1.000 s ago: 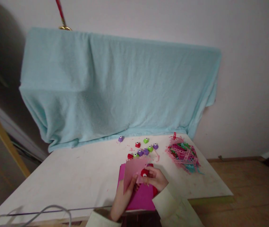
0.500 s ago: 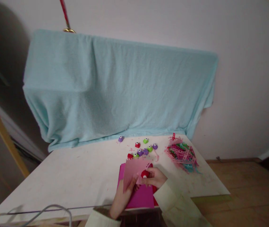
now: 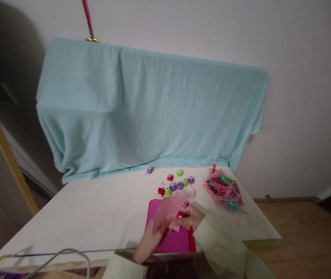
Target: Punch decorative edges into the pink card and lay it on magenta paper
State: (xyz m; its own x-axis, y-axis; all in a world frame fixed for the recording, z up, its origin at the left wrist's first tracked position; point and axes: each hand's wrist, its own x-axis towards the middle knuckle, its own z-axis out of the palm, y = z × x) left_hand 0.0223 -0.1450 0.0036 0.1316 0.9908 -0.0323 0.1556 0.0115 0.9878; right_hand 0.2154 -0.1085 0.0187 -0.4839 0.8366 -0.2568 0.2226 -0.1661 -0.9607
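Observation:
Between my two hands is a light pink sheet point(image 3: 168, 207), tilted, with small cut-outs along its right edge. My left hand point(image 3: 153, 237) grips its lower part between thumb and fingers. In my right hand point(image 3: 192, 217) is a red paper punch point(image 3: 180, 215), held at the sheet's right edge. Beneath lies a stack of magenta paper point(image 3: 174, 244), with red paper point(image 3: 192, 241) showing at its right side. Beyond the sheet sit several small punches, among them a red one point(image 3: 161, 191), a green one point(image 3: 180, 173) and a purple one point(image 3: 150, 169).
A tangled heap of punched paper strips point(image 3: 223, 190) lies on the right of the white table point(image 3: 95, 209). Pale blue cloth point(image 3: 154, 108) hangs behind. At the front left edge a grey cable point(image 3: 66, 251) curves. Small pink scraps lie around the punches.
The view has shifted slightly. The red punch has turned a little in my right hand, and the pink sheet leans lower and further right.

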